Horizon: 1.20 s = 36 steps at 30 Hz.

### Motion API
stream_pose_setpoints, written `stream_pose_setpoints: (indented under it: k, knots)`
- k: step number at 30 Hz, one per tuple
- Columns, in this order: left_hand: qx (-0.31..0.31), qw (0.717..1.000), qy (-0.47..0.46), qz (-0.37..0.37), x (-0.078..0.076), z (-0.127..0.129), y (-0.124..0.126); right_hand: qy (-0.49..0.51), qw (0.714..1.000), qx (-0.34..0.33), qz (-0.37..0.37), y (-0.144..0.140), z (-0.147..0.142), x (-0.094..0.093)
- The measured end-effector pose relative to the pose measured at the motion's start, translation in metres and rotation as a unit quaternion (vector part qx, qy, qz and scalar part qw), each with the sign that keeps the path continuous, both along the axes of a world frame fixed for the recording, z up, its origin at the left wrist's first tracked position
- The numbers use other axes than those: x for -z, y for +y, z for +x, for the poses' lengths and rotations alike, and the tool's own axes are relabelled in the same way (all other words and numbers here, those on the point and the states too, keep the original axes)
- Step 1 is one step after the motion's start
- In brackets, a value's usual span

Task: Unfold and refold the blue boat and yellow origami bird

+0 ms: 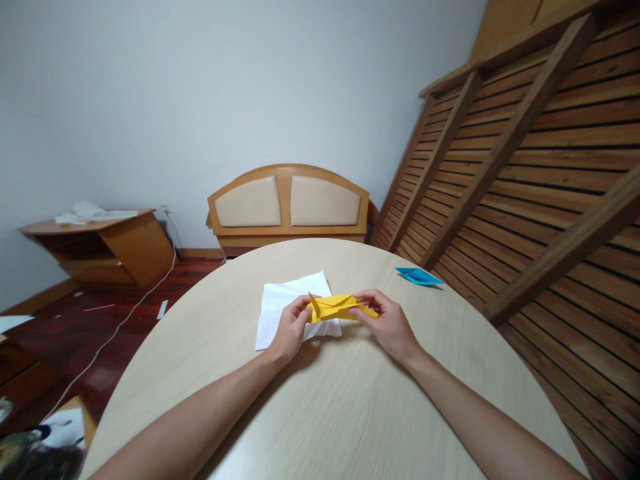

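Folded yellow paper (336, 307): a flat, creased, elongated piece with pointed flaps, long axis running left to right, held just above a white paper sheet (280, 313) on the round pale wood-grain table (350, 413). Left hand (290, 330) pinches its left end between thumb and fingers; right hand (390, 327) pinches its right end likewise. Folded blue paper (419, 276) lies flat, well apart, near the table's right edge.
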State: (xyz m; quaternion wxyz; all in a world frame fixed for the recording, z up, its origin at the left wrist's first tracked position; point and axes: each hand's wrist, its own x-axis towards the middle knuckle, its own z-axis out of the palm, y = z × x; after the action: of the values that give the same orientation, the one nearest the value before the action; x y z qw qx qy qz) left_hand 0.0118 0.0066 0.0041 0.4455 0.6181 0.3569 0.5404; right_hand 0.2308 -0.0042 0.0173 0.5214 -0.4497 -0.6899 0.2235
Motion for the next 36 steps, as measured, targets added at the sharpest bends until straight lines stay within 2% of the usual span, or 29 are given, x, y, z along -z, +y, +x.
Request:
stream_pose_setpoints:
  k: [2,5,10,16,20,23,26,28,32,36]
  knots:
    - [-0.003,1.0,-0.011,-0.016,0.002,0.0,0.002,-0.09,0.996,0.01,0.022,0.0,0.006,-0.002]
    - [-0.006,0.999,-0.032,-0.033,0.008,-0.001,0.006,-0.216,0.973,0.019,0.075,-0.002,0.013,-0.008]
    - [-0.006,0.998,-0.055,-0.043,0.015,-0.002,0.011,-0.322,0.934,0.067,0.139,-0.001,0.022,-0.018]
    - [-0.036,0.997,-0.043,-0.049,0.012,-0.002,0.01,-0.329,0.93,0.106,0.123,0.002,0.032,-0.022]
    - [-0.044,0.997,-0.04,-0.051,0.009,-0.002,0.008,-0.298,0.937,0.117,0.143,-0.004,0.025,-0.025]
    - [-0.028,0.999,-0.017,-0.041,0.006,-0.001,0.004,-0.274,0.946,0.067,0.16,-0.011,0.013,-0.027]
    - [0.023,0.999,0.003,-0.029,0.003,-0.001,-0.002,-0.27,0.95,-0.011,0.159,-0.018,0.001,-0.025]
    - [0.054,0.998,0.009,-0.028,0.002,0.0,-0.004,-0.268,0.95,-0.037,0.156,-0.019,-0.003,-0.023]
    - [0.075,0.997,0.018,-0.028,0.003,0.001,-0.004,-0.282,0.946,-0.057,0.148,-0.017,-0.004,-0.019]
    - [0.072,0.996,0.044,-0.012,0.002,0.002,-0.006,-0.236,0.961,-0.031,0.14,-0.015,-0.005,-0.017]
